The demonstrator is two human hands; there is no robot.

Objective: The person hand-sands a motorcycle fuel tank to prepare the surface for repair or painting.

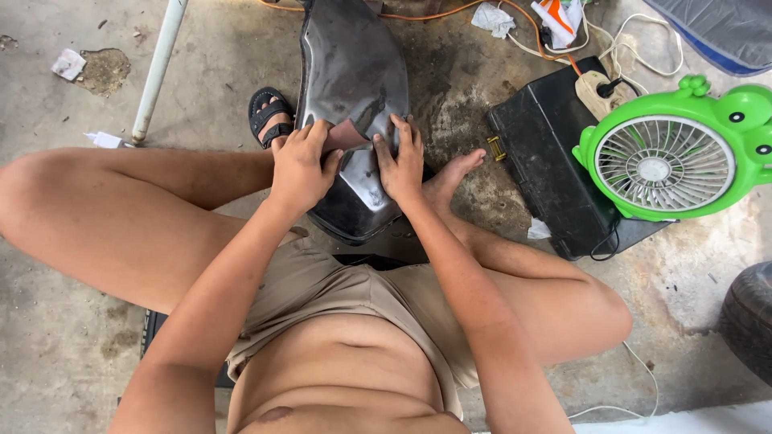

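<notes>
Both hands press on a dark curved plastic panel point(351, 88) propped between the feet on the concrete floor point(48, 337). Left hand point(299, 167) grips its broken edge with curled fingers; right hand point(400, 158) lies flat, fingers spread, steadying it. Green fan point(664, 163) stands on a black case point(555, 153) at the floor's right edge.

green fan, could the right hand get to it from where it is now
Probably yes. The right hand rests on the dark curved panel, and the green fan stands on the black case to that side, with only bare concrete floor between.
</notes>
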